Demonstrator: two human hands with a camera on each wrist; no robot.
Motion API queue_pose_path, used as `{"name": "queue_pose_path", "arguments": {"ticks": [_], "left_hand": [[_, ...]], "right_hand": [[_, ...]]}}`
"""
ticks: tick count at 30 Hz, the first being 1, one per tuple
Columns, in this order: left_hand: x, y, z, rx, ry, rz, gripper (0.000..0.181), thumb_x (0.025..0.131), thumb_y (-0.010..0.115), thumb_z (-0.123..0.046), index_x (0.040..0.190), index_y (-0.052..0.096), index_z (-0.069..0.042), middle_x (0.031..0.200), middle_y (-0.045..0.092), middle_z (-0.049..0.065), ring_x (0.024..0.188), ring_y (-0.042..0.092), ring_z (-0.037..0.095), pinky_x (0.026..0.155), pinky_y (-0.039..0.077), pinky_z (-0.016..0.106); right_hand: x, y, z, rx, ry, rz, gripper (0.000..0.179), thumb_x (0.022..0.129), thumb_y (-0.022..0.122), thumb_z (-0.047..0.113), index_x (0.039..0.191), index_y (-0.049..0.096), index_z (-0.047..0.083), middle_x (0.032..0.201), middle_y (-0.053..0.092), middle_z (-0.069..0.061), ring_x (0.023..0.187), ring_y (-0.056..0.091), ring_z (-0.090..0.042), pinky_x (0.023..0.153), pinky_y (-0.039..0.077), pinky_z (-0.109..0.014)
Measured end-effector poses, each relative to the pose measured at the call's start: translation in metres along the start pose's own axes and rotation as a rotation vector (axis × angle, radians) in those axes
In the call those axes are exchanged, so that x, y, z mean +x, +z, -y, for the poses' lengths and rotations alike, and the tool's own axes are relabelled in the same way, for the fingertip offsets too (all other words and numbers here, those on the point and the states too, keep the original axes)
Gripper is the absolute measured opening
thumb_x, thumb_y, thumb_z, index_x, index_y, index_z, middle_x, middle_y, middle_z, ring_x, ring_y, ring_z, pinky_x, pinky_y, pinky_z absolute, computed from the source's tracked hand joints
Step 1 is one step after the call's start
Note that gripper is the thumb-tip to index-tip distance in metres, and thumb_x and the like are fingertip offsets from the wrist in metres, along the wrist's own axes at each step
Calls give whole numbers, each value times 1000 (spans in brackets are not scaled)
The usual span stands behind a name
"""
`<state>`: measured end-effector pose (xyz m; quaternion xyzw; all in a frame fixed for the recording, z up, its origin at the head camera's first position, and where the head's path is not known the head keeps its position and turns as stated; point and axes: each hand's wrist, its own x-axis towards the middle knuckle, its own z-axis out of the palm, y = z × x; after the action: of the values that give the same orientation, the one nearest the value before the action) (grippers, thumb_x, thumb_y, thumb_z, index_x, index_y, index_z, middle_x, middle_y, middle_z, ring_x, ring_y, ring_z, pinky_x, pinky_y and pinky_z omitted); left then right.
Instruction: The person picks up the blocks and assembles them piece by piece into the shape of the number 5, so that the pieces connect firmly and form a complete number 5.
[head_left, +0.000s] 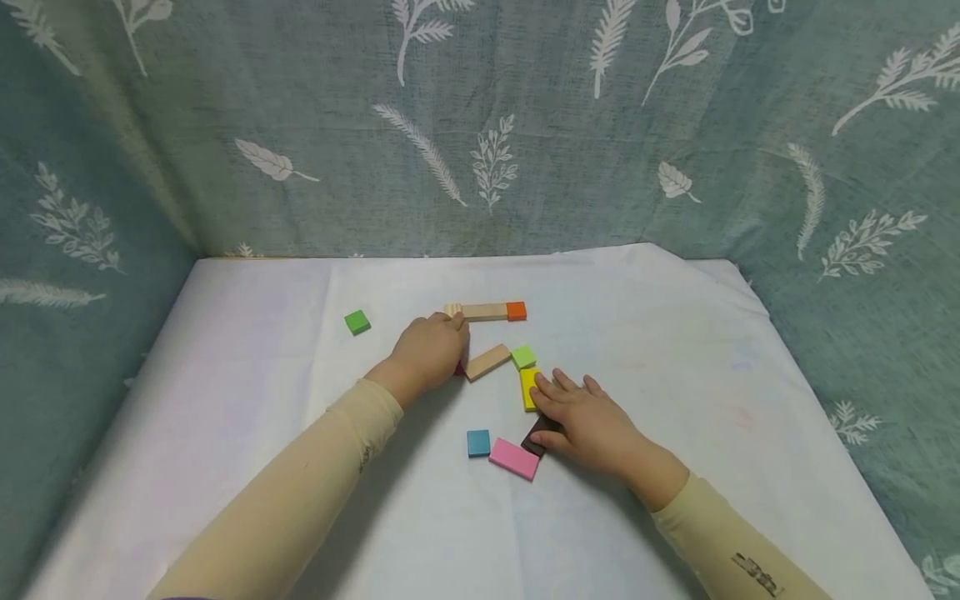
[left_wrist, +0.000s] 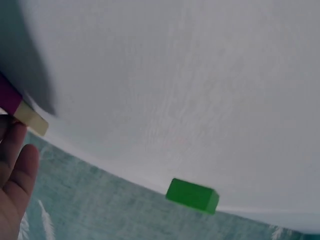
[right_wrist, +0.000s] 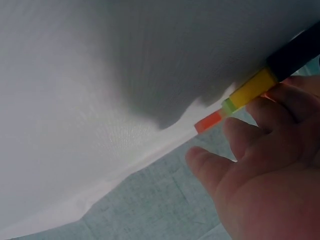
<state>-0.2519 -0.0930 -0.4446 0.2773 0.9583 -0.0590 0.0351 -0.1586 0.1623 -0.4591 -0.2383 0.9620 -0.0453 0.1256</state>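
Observation:
My left hand (head_left: 431,346) reaches to the middle of the table with bent fingers at a magenta block (left_wrist: 7,95). Most of that block and the thumb are hidden in the head view. Beyond it lies a plain wooden block (left_wrist: 33,120), close to the fingertips. My right hand (head_left: 592,421) lies low with its fingers spread, over a dark brown block (head_left: 536,437) and a yellow block (head_left: 528,389). Its thumb touches the brown block, and a fingertip is at the yellow one. A light green block (head_left: 523,357) adjoins the yellow block.
A pink block (head_left: 513,459) and a blue block (head_left: 478,443) lie nearer me. Behind are a long wooden block (head_left: 484,312) and an orange block (head_left: 516,311); another wooden block (head_left: 487,362) slants between. A green block (head_left: 357,322) sits apart at left. Patterned curtains (head_left: 480,125) enclose the table.

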Motion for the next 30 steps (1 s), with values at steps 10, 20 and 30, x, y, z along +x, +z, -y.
{"name": "queue_pose_path", "arguments": {"ticks": [10,20,30], "left_hand": [[-7,1,7,-69,3,-67,33,100,59,-11,132,64,-5,151,53,13,133,55,32,103,51,51],[-30,-8,41,-302,-40,-230,40,104,52,-15,141,58,-2,151,51,16,135,54,36,107,47,53],[-68,16,119,-397,-284,22,82,96,67,-39,155,31,4,161,26,31,144,32,52,112,34,65]], "right_hand": [[0,-1,2,-5,-1,5,75,92,65,55,154,43,19,161,38,-1,154,26,-29,120,23,-63],[1,0,2,-15,-14,-11,74,92,65,56,153,45,19,161,39,-1,154,27,-29,120,23,-64],[1,0,-1,-18,-21,-5,74,92,65,56,152,46,19,161,39,-2,154,27,-30,120,23,-65]]}}
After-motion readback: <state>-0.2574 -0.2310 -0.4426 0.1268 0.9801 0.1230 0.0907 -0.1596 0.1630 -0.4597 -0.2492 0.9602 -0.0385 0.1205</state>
